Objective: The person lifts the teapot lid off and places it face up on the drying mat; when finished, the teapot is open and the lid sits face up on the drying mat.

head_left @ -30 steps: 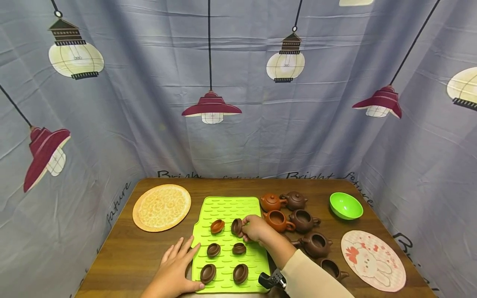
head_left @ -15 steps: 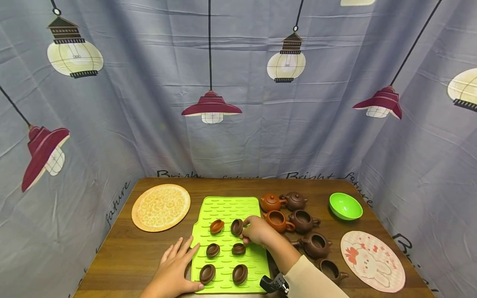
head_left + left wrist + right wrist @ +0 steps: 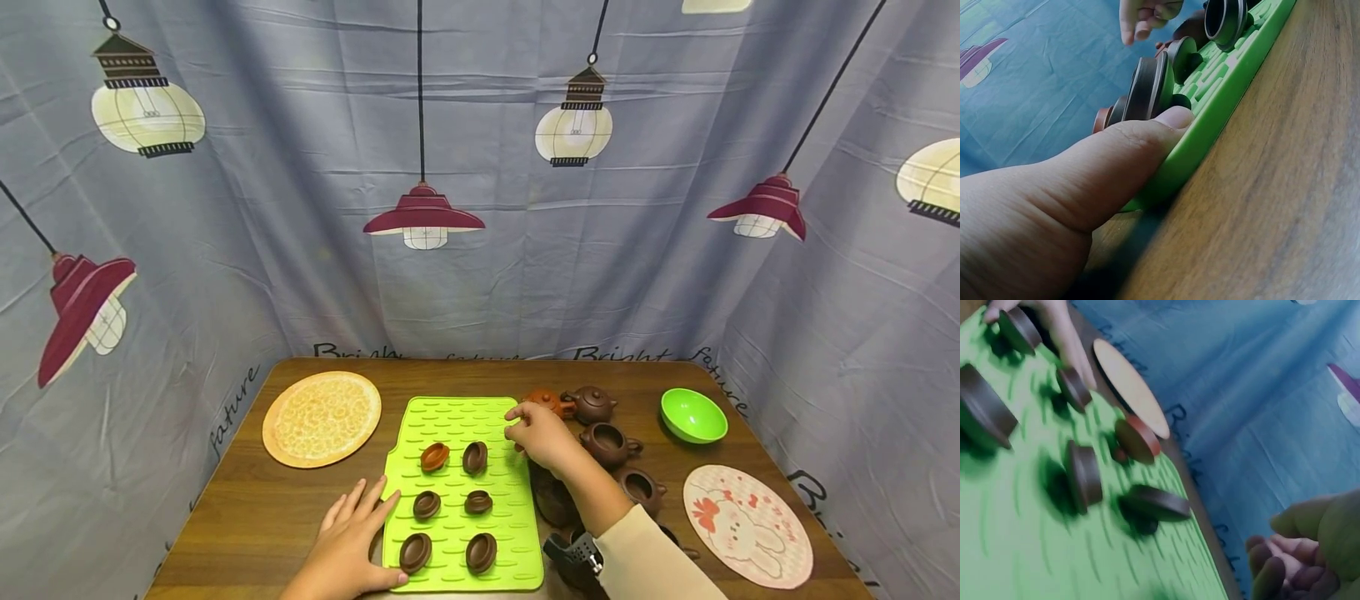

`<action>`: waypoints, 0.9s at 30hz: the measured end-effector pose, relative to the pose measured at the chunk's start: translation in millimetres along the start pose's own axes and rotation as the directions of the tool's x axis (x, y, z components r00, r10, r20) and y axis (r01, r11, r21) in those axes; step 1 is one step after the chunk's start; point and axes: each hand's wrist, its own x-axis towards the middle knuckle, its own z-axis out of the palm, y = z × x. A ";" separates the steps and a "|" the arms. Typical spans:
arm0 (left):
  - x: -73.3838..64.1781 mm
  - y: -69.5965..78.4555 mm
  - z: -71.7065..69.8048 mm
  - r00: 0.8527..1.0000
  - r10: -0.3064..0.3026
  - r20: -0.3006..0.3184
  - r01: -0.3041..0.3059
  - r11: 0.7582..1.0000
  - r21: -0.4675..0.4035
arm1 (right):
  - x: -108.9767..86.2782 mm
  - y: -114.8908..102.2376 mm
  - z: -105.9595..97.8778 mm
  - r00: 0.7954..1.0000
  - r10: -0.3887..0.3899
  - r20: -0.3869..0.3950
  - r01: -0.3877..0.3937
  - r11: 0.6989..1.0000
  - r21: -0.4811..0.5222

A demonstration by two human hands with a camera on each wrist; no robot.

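A green silicone mat [image 3: 453, 425] bears one orange teapot lid [image 3: 434, 457] and several dark brown ones, lying knob down. My left hand [image 3: 341, 542] spreads its fingers along the mat's left side. In the left wrist view its thumb [image 3: 1129, 140] presses the mat's edge beside a brown lid [image 3: 1147, 87]. My right hand [image 3: 543, 433] hovers over the mat's far right edge, by the teapots. It holds nothing and its fingers are loosely bent. To its left lies the brown lid [image 3: 475, 457] of the far row. The right forearm hides some teapots.
Right of the mat stand several teapots, among them a lidded orange one [image 3: 543, 400], a lidded brown one [image 3: 592, 404] and a lidless brown one [image 3: 609, 444]. Further right are a green bowl [image 3: 693, 415] and a rabbit placemat [image 3: 750, 525]. A round yellow placemat [image 3: 322, 418] lies far left.
My right hand has let go of the far-row brown lid, which stays on the mat, and has moved right and away from me towards the teapots. The left hand keeps its place.
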 end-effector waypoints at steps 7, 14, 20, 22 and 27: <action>0.4 -4.7 4.8 0.999 0.017 -0.034 -0.016 1.000 0.026 | 19.2 3.4 -29.2 0.986 -0.031 -0.161 0.000 0.981 -0.192; 0.4 -4.3 4.0 0.999 0.022 -0.039 -0.022 1.000 0.017 | 39.0 12.6 -52.1 0.965 -0.063 -0.255 -0.038 0.927 -0.374; 0.2 -7.0 7.2 0.998 0.032 -0.058 -0.031 0.999 0.027 | 50.2 20.8 -61.3 0.962 -0.088 -0.257 -0.043 0.885 -0.463; 0.1 -7.8 7.6 0.998 0.034 -0.061 -0.032 0.999 0.028 | 53.0 22.9 -61.5 0.967 -0.088 -0.240 -0.039 0.878 -0.478; 1.0 -7.5 7.3 0.998 0.017 -0.055 -0.016 1.000 0.023 | 58.4 29.5 -58.8 0.980 -0.068 -0.185 -0.031 0.875 -0.482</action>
